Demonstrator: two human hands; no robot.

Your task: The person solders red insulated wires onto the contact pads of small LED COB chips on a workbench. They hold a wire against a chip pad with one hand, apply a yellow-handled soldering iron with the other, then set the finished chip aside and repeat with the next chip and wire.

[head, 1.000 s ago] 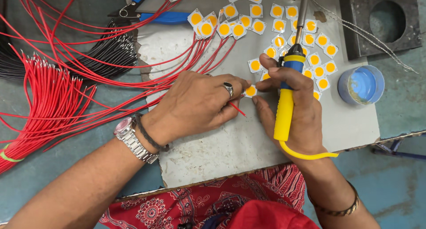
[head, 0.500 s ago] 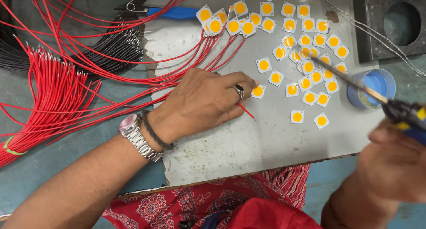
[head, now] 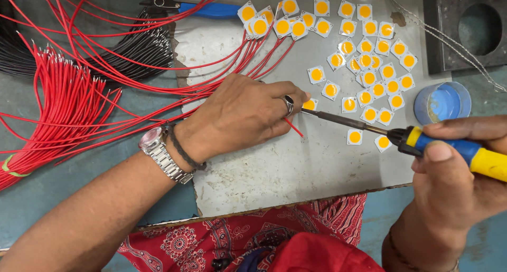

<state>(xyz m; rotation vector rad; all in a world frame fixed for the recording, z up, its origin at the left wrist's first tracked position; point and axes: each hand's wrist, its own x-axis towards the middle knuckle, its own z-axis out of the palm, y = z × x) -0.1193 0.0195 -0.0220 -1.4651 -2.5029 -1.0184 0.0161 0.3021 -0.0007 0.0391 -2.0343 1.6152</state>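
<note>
- Two hands are working over the grey metal sheet (head: 296, 166): the right hand (head: 465, 177) is closing thumb and fingers fully round the yellow-and-blue handle of a soldering iron (head: 422, 140).
- Its long axis is running from lower right up to upper left, with the tip reaching the small square LED chip (head: 310, 104) at the left fingertips.
- That chip is lying to the left of the right hand, so the left hand (head: 243, 116) is by far the nearer one, pressing down palm-flat and pinning a red wire (head: 293, 127) against the chip; how firmly the fingers are curling I cannot tell.
- Further out, loose LED chips (head: 369, 66) are scattering above the iron, a blue tin (head: 442, 102) is sitting just beside them, and bundled red wires (head: 58, 108) are fanning off left.
</note>
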